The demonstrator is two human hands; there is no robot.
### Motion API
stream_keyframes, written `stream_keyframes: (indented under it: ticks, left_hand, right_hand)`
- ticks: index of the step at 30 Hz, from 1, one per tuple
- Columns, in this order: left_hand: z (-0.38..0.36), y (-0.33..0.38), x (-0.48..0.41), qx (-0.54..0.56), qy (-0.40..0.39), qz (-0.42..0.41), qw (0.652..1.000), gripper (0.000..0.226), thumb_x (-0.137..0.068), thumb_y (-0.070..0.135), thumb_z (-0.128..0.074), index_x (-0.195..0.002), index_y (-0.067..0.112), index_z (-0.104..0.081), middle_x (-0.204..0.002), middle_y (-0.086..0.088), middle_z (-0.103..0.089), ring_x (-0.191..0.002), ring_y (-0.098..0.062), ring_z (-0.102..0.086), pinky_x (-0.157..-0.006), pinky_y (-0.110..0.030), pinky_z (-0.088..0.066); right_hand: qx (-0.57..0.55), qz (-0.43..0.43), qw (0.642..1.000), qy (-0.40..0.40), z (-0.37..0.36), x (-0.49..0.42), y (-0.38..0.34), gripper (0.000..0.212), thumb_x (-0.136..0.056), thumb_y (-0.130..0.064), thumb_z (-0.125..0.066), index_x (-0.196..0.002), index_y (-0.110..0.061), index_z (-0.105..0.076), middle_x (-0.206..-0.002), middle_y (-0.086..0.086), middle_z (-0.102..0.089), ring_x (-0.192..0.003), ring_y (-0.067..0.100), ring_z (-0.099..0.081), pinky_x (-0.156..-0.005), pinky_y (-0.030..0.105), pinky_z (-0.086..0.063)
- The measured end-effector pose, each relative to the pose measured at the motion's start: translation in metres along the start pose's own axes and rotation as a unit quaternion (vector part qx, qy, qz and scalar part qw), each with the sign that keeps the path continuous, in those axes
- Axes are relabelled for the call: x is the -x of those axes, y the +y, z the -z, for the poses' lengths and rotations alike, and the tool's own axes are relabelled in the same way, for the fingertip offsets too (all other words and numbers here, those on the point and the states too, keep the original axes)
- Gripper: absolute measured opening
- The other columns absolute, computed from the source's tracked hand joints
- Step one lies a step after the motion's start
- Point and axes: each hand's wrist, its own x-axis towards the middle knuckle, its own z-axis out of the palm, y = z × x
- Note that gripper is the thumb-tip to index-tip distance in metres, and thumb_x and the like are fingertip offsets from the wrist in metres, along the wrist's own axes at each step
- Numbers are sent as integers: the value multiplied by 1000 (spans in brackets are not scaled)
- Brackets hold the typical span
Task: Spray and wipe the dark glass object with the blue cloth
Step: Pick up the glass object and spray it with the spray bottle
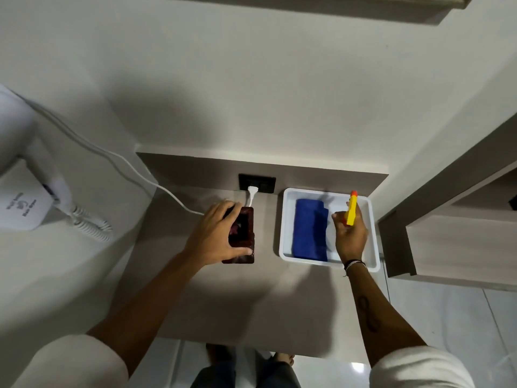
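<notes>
Your left hand (216, 233) clasps the glossy dark glass object (242, 236) on the matte worktop (237, 298); at 3 o'clock, your right hand (351, 233) grips the yellow spray bottle (351, 210) over the white tray (285, 219) — folded blue cloth (309, 231) inside.

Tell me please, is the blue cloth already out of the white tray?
No, the blue cloth lies folded inside the white tray, untouched beside the right hand.

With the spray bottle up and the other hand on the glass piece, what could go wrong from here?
1. The wall outlet with a white plug sits right behind the dark glass object; mist from the spray bottle might reach it.
2. The left hand covers much of the glass, so spray may hit fingers instead.
</notes>
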Motion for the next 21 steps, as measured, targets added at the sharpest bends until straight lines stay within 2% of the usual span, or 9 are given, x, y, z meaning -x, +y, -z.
stream_keyframes:
  ticks: [3,7,9,11,12,14,17,19,21]
  left_hand:
    - [3,2,-5,11,2,10,1000,116,-65,61,-93,-158,13,-45,-153,-8,-50,-147,-34,-42,-124,-50,-38]
    - [7,4,-6,46,-6,0,999,110,-61,50,-97,-153,14,-49,-149,-6,-53,-143,-30,-45,-121,-49,-45]
    - [9,1,-3,89,-12,-2,996,110,-58,46,-97,-152,15,-48,-148,-5,-51,-139,-27,-46,-114,-45,-51]
    - [11,-4,1,135,-15,-3,991,111,-54,46,-94,-151,21,-47,-148,-1,-50,-136,-23,-49,-109,-43,-54]
    - [10,-8,4,159,-13,-2,987,109,-52,45,-91,-150,25,-47,-147,3,-50,-134,-22,-51,-107,-43,-55]
    - [9,-19,12,204,-9,5,979,106,-51,36,-89,-148,31,-47,-144,9,-49,-131,-19,-54,-106,-43,-56]
    - [6,-39,26,246,-7,24,969,107,-52,27,-89,-150,29,-47,-144,11,-48,-134,-18,-55,-111,-40,-53]
    - [2,-46,31,257,-4,30,966,107,-52,28,-88,-151,25,-48,-144,7,-50,-135,-18,-54,-113,-32,-49]
    - [1,-55,35,259,-7,39,965,109,-53,26,-89,-153,22,-47,-144,6,-49,-135,-17,-53,-111,-16,-42]
  right_hand:
    - [7,53,998,-10,-2,1,-8,68,-106,-14,-66,-166,-24,-35,-102,3,-71,-89,17,-67,-92,24,-53]
    - [15,65,998,4,-1,3,-23,56,-104,-23,-70,-156,-14,-51,-98,6,-74,-80,21,-69,-89,43,-66]
    - [5,73,997,23,4,8,-36,50,-100,-32,-74,-144,-12,-61,-94,-1,-71,-75,10,-67,-84,45,-67]
    - [-28,92,995,16,13,17,-52,42,-96,-51,-73,-130,-28,-65,-96,-10,-71,-79,3,-71,-81,39,-67]
    - [-54,102,993,-6,17,23,-61,38,-95,-58,-69,-128,-42,-61,-101,-12,-72,-83,3,-74,-80,33,-67]
    - [-96,118,986,-73,21,41,-75,41,-100,-52,-66,-138,-59,-50,-112,-8,-73,-92,11,-77,-83,25,-64]
    - [-105,108,968,-203,19,71,-87,49,-105,-43,-64,-150,-56,-50,-122,-8,-73,-101,7,-72,-86,9,-56]
    - [-73,100,948,-292,14,86,-88,48,-105,-46,-63,-151,-50,-52,-121,4,-70,-103,13,-68,-87,15,-57]
    - [-22,105,925,-364,2,103,-91,45,-105,-48,-62,-148,-55,-53,-112,2,-65,-97,12,-66,-86,24,-54]
